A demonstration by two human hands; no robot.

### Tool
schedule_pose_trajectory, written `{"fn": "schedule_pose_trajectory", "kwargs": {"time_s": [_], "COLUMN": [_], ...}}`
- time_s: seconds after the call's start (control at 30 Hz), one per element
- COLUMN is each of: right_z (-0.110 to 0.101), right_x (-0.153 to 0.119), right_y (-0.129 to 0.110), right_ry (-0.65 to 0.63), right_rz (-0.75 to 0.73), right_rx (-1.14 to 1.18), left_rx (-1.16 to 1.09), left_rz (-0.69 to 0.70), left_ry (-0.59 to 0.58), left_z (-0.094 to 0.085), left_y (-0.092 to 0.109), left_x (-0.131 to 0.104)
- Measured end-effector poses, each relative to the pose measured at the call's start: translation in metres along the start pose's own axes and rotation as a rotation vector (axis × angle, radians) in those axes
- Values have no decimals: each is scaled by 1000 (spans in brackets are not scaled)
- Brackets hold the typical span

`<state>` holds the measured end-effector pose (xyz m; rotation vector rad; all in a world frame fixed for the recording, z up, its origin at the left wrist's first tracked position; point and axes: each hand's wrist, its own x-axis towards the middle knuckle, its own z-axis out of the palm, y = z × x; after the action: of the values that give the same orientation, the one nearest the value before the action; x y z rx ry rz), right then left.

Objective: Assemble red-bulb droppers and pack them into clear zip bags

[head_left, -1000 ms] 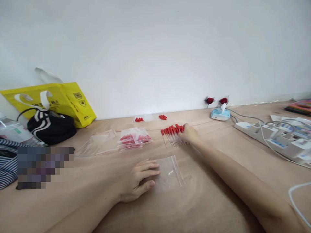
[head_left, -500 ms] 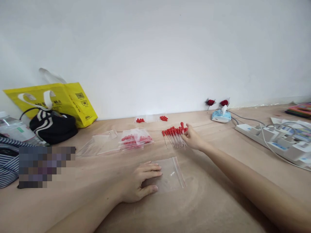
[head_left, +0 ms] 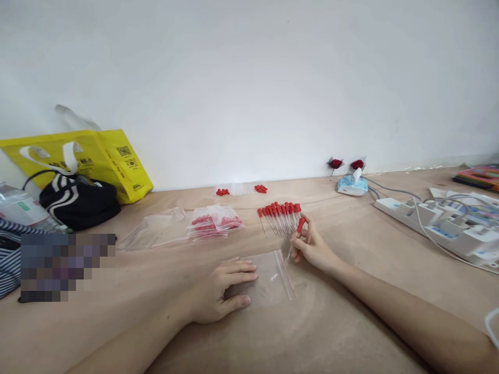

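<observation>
My right hand (head_left: 312, 246) pinches a dropper (head_left: 300, 225) with a red rubber bulb and a clear tube, bulb up and tip slanting down to the left. That tip is close to the sealing strip of a clear zip bag (head_left: 268, 278) lying flat. Fingers spread, my left hand (head_left: 228, 288) rests on the bag's left part. Behind my right hand lies a row of several more droppers (head_left: 278, 210), red bulbs pointing to the wall. Left of them, a pile of zip bags (head_left: 216, 222) has red bulbs inside.
Flat zip bags (head_left: 161, 231) lie left of the pile, and others with red bulbs (head_left: 261, 189) are by the wall. At left stand a yellow bag (head_left: 128, 171) and a black pouch (head_left: 80, 202). Tissues (head_left: 352, 186) and a loaded power strip (head_left: 436, 226) are at right.
My right hand has drawn one dropper away from the right end of the row and moved nearer, toward the bag's strip. My left hand stays on the bag. The view has shifted slightly.
</observation>
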<state>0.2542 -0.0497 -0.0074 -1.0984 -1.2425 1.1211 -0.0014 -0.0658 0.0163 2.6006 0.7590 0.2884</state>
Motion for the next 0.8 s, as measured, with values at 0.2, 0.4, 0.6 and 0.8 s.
{"fn": "schedule_pose_trajectory", "kwargs": {"time_s": [0.2,0.4,0.6,0.8], "right_z": [4,8,4,-6], "right_x": [-4,-8,-11,-12], "right_y": [-2,-4,-4,2], "right_ry": [29,4,-168,-386], "right_rz": [57,147,196,109], "right_rx": [88,218,159,-73], "left_rx": [-18,-29,-37,-44], "left_rz": [-4,-17,-113,-115], "left_ry": [1,11,56,34], "left_z": [0,3,10,7], "left_y": [0,-2,-8,-5], "left_x": [0,-1,-6,-4]}}
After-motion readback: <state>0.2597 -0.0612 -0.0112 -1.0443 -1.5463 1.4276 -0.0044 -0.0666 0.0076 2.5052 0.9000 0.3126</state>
